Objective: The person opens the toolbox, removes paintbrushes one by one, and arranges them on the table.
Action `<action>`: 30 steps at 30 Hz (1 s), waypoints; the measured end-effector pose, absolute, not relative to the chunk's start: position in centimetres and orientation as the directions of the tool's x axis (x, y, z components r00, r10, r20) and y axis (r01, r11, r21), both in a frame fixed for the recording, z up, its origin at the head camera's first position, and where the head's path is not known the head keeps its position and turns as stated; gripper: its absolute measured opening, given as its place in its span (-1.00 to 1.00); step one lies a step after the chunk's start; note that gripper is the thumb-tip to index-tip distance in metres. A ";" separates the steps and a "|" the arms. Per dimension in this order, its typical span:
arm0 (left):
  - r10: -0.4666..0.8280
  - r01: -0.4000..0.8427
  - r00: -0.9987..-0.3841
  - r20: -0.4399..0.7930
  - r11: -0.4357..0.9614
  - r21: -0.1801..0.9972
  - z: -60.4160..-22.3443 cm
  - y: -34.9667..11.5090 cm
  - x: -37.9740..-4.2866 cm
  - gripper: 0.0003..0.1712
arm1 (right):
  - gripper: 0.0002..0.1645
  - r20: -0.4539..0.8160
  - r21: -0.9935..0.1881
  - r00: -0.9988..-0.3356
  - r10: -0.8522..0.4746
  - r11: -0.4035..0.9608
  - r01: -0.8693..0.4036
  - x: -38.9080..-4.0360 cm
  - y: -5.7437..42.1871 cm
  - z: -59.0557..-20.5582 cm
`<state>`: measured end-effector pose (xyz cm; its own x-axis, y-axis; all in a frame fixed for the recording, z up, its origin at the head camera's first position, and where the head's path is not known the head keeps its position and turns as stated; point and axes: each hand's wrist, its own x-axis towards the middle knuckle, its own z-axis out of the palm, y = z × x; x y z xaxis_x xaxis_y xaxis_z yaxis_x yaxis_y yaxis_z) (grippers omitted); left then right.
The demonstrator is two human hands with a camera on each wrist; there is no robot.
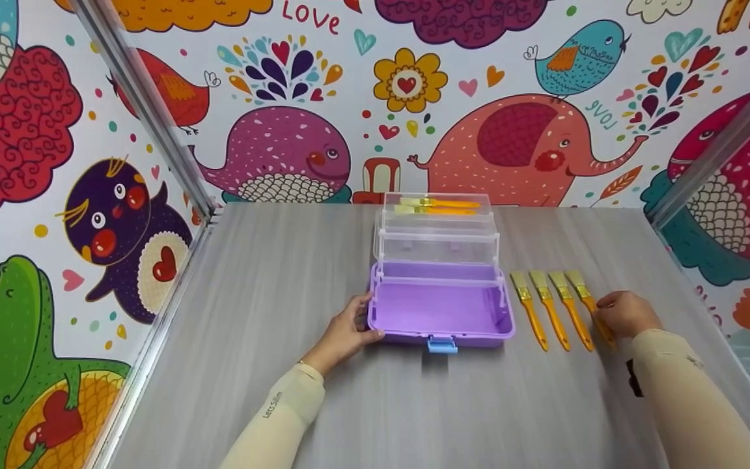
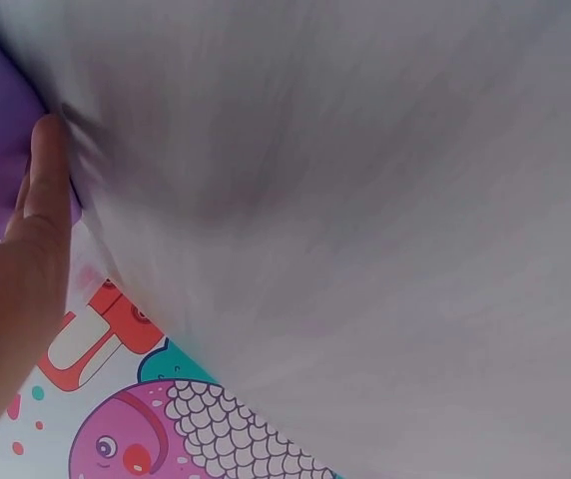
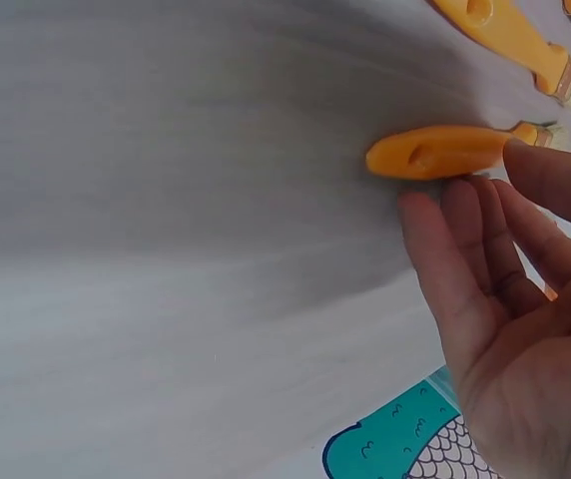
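Observation:
A purple tool box (image 1: 441,340) with a blue latch (image 1: 443,345) stands on the table, its clear stepped trays (image 1: 440,251) raised toward the back. My left hand (image 1: 345,331) rests against its front left corner, with the thumb at the front; in the left wrist view the fingers (image 2: 48,165) lie straight along the purple side. To the right, several yellow-handled paintbrushes (image 1: 547,312) lie in a row, bristles away from me. My right hand (image 1: 629,314) pinches the handle of the rightmost paintbrush (image 3: 435,152) between thumb and fingers, low over the table.
More yellow-handled paintbrushes (image 1: 443,207) lie in the top clear tray. Behind the grey table (image 1: 271,293) stands a wall (image 1: 407,150) printed with cartoon animals. Metal posts (image 1: 153,117) edge the space at left and right.

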<state>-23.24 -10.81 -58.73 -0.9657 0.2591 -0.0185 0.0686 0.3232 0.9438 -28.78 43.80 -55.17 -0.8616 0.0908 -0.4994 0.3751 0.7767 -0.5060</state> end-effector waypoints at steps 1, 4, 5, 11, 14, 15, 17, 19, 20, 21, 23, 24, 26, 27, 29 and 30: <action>0.258 0.067 -0.966 -0.020 0.325 0.943 -58.8 -10.8 -23.3 -0.11 | -0.41 -0.506 -0.506 -0.858 0.085 0.776 0.376 -28.8 43.9 -55.1; 0.258 0.067 -0.966 -0.021 0.325 0.943 -58.8 -10.8 -23.3 -0.11 | -0.41 -0.525 -0.512 -0.848 0.079 0.767 0.388 -28.8 44.0 -54.7; 0.259 0.068 -0.966 -0.019 0.323 0.944 -58.8 -10.8 -23.3 -0.11 | -0.39 -0.530 -0.515 -0.845 0.078 0.762 0.393 -28.8 44.1 -54.6; 0.254 0.066 -0.967 -0.021 0.326 0.943 -58.7 -10.8 -23.2 -0.11 | -0.29 -0.499 -0.509 -0.864 0.061 0.786 0.350 -29.6 43.8 -53.0; 0.251 0.067 -0.968 -0.021 0.336 0.939 -58.7 -10.9 -23.1 -0.11 | -0.28 -0.468 -0.511 -0.883 0.041 0.802 0.308 -30.4 43.2 -51.9; 0.251 0.068 -0.968 -0.020 0.338 0.939 -58.7 -10.9 -23.1 -0.12 | -0.28 -0.457 -0.516 -0.889 0.035 0.803 0.298 -30.7 42.9 -51.5; 0.252 0.068 -0.967 -0.021 0.337 0.939 -58.7 -10.8 -23.1 -0.12 | -0.28 -0.440 -0.530 -0.898 0.022 0.800 0.280 -31.3 42.0 -50.9; 0.254 0.065 -0.967 -0.023 0.333 0.941 -58.7 -10.8 -23.1 -0.13 | -0.29 -0.419 -0.536 -0.908 0.006 0.806 0.252 -32.0 40.8 -50.3; 0.255 0.065 -0.967 -0.023 0.329 0.942 -58.7 -10.8 -23.1 -0.13 | -0.30 -0.408 -0.539 -0.913 -0.001 0.808 0.240 -32.4 40.1 -50.0; 0.257 0.064 -0.966 -0.023 0.327 0.943 -58.7 -10.8 -23.1 -0.13 | -0.31 -0.394 -0.542 -0.919 -0.011 0.811 0.222 -32.7 39.4 -49.7; 0.258 0.063 -0.966 -0.024 0.324 0.944 -58.7 -10.8 -23.1 -0.13 | -0.33 -0.359 -0.540 -0.933 -0.033 0.822 0.178 -33.4 37.9 -49.1; 0.257 0.062 -0.966 -0.025 0.324 0.944 -58.7 -10.8 -23.1 -0.13 | -0.35 -0.335 -0.541 -0.941 -0.044 0.827 0.153 -33.7 37.1 -48.7; 0.256 0.062 -0.966 -0.026 0.330 0.942 -58.7 -10.8 -23.1 -0.13 | -0.38 -0.282 -0.545 -0.957 -0.066 0.832 0.103 -34.3 35.5 -48.0; 0.255 0.061 -0.967 -0.027 0.332 0.941 -58.7 -10.8 -23.1 -0.13 | -0.40 -0.256 -0.542 -0.964 -0.077 0.837 0.077 -34.6 34.8 -47.6; 0.254 0.055 -0.967 -0.036 0.341 0.938 -58.7 -10.8 -23.1 -0.12 | -0.44 -0.214 -0.540 -0.973 -0.092 0.841 0.039 -35.2 33.3 -46.9; 0.254 0.056 -0.967 -0.035 0.344 0.937 -58.7 -10.8 -23.1 -0.12 | -0.46 -0.195 -0.541 -0.975 -0.103 0.841 0.019 -35.5 32.6 -46.6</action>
<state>-23.11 -10.82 -58.70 -0.9665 0.2542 -0.0352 0.0564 0.3441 0.9372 -35.52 32.62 -46.57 -0.9755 -0.1027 -0.1948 0.0194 0.8410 -0.5406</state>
